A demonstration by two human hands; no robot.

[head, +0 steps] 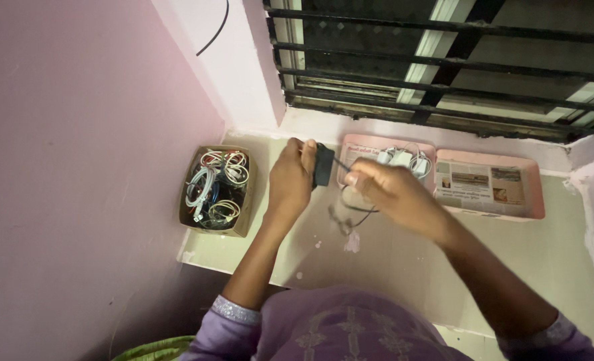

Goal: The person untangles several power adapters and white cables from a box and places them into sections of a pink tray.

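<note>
Right hand: nearest, at 3 o'clock of the adapter; fingers pinched on the cable.
Left hand: fingers clamped on the adapter, held above the ledge.
Adapter: small, black; likely light, rigid; best gripped by its body.
Cable: thin, limp, probably tangles.
Box: 9 o'clock, full of coiled cables.
Trays: 2 o'clock, pink; near one holds white chargers.

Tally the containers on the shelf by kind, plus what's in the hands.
Pink trays: 2
Brown cardboard box of coiled cables: 1
Black adapter in the left hand: 1
Black cord in the right hand: 1
Total: 5
</note>
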